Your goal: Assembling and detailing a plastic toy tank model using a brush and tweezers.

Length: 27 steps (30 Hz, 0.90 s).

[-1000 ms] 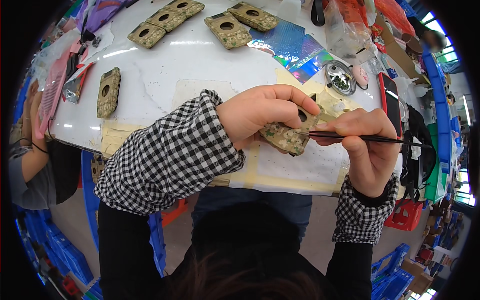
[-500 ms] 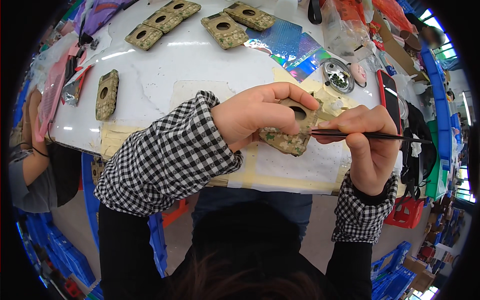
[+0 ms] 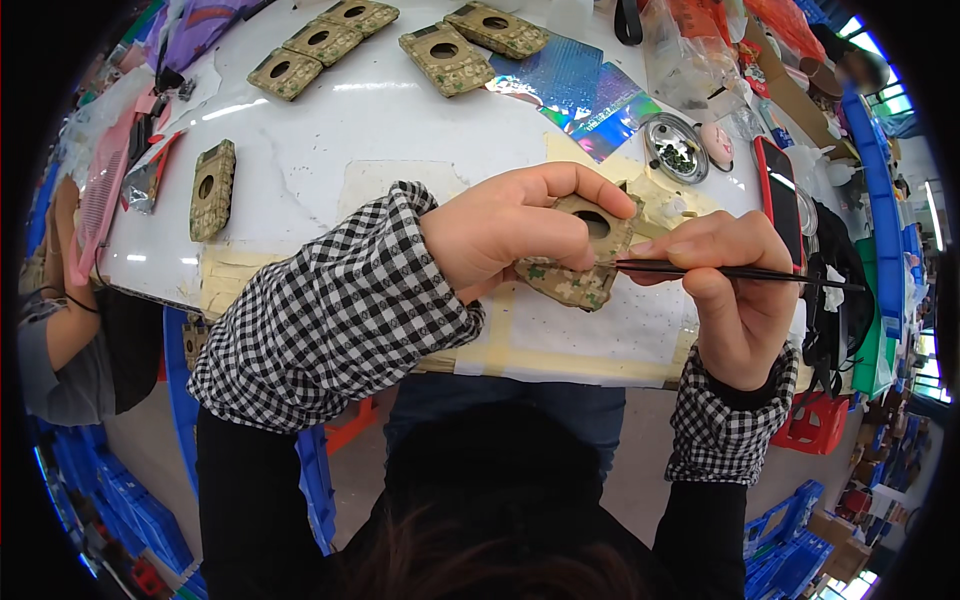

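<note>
A toy tank hull (image 3: 566, 284) in camouflage colours, with a round hole in its top, is gripped between the thumb and fingers of my left hand (image 3: 510, 228). It is tilted above a white sheet taped to the table. My right hand (image 3: 742, 318) pinches a pair of black tweezers (image 3: 760, 273). Their tips meet the hull's edge just beside my left thumb. Whether anything small sits between the tips, I cannot tell. Close beyond my right hand stands a round clear dish (image 3: 677, 148) with small dark green bits in it.
Several more camouflage hulls lie at the back, such as this one (image 3: 446, 60), and a single hull (image 3: 213, 190) lies at the left. A red-edged phone (image 3: 778, 190) is right of the dish. Shiny film sheets (image 3: 600, 100) lie behind. Another person's arm (image 3: 68, 300) rests at the left edge.
Almost nothing differs. The hull and both hands have shifted very slightly to the left, with the tweezer tips still at the hull's edge.
</note>
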{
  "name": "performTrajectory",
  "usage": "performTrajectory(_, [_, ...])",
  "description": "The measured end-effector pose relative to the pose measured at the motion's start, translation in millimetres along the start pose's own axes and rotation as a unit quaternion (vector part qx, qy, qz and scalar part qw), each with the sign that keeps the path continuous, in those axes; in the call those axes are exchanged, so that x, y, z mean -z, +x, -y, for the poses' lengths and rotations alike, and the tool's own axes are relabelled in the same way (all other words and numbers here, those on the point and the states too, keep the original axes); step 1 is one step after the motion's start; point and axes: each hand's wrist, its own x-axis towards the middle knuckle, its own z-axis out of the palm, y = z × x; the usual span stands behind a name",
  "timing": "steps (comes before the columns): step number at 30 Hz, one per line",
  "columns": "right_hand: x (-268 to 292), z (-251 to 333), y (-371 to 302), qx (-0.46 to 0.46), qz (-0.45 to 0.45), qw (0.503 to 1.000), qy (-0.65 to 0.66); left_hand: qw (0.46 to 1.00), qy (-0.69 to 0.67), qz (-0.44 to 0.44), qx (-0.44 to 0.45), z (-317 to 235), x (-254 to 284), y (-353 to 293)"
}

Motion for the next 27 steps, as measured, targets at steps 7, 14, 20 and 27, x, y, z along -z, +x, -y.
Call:
performTrajectory(7, [-0.7, -0.5, 0.6, -0.001, 0.0, 1.0, 0.006, 1.0, 0.0, 0.008, -0.003, 0.2, 1.0, 0.2])
performTrajectory(14, [-0.6, -0.1, 0.8, 0.0, 0.001, 1.0, -0.002, 1.0, 0.004, 0.003, -0.004, 0.0, 0.4, 0.4])
performTrajectory(20, [-0.6, -0.1, 0.6, -0.004, 0.001, 1.0, -0.002, 1.0, 0.002, 0.001, 0.0, 0.0, 1.1, 0.5])
performTrajectory(27, [-0.9, -0.8, 0.2, -0.002, -0.001, 1.0, -0.005, 1.0, 0.007, 0.0, 0.004, -1.0, 0.8, 0.0])
